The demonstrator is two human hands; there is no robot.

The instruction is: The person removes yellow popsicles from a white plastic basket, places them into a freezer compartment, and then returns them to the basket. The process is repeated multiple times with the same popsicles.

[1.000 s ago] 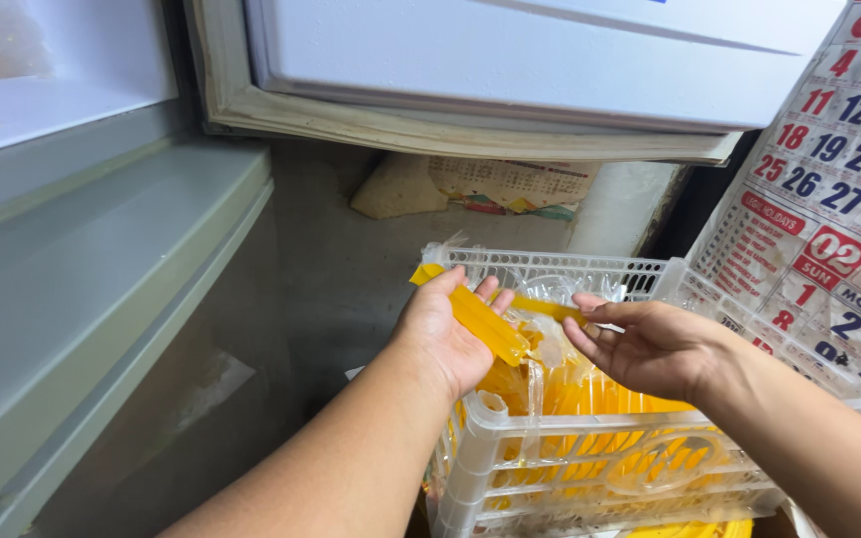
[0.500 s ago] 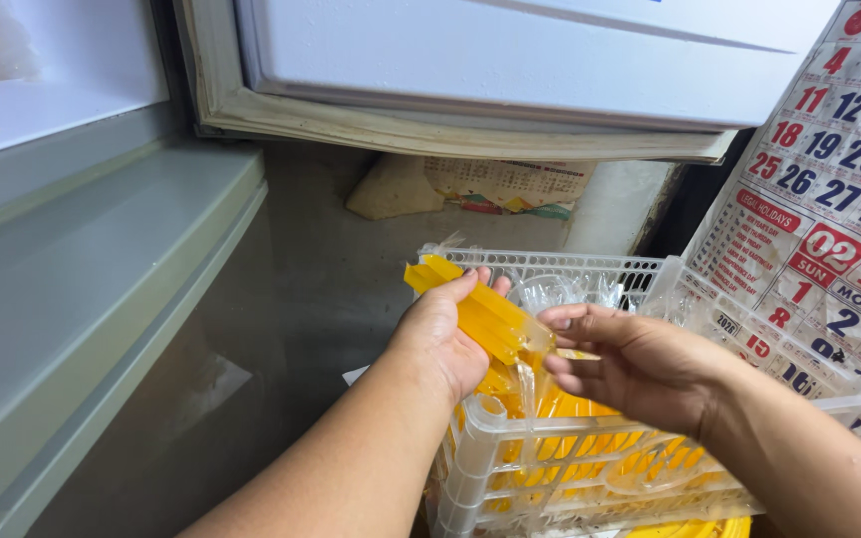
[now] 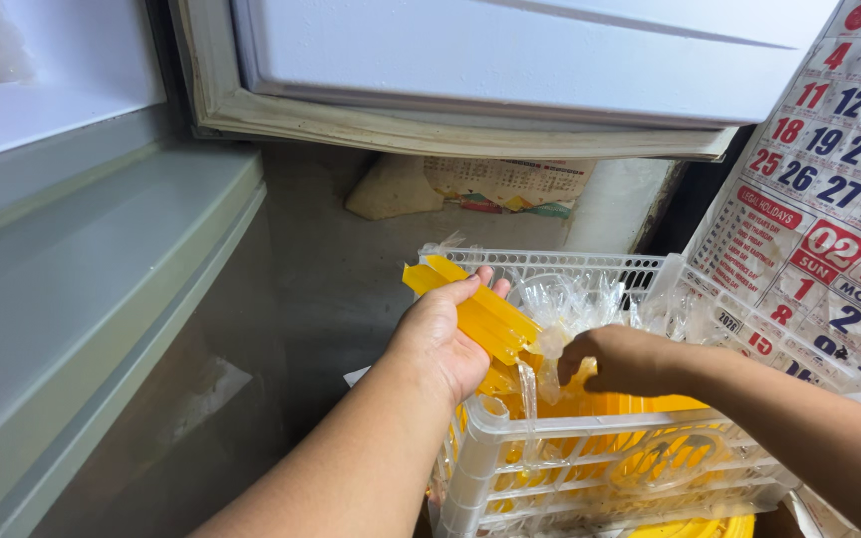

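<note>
My left hand (image 3: pixel 442 339) holds a bundle of long yellow frozen sticks in clear plastic sleeves (image 3: pixel 475 302) over the near left corner of a white slotted plastic crate (image 3: pixel 510 453). My right hand (image 3: pixel 618 361) reaches down into the crate, fingers curled among several more yellow sticks (image 3: pixel 610 406) and crinkled clear plastic (image 3: pixel 572 299). What the right fingers close on is hidden.
An open white freezer door (image 3: pixel 510 70) hangs above the crate. A grey ledge (image 3: pixel 82 289) of the cabinet runs along the left. A large wall calendar (image 3: pixel 829 189) leans at the right. Folded paper (image 3: pixel 470 187) lies on the floor behind the crate.
My right hand dropped from beside the left hand down into the crate. The bundle in my left hand grew from one stick to several.
</note>
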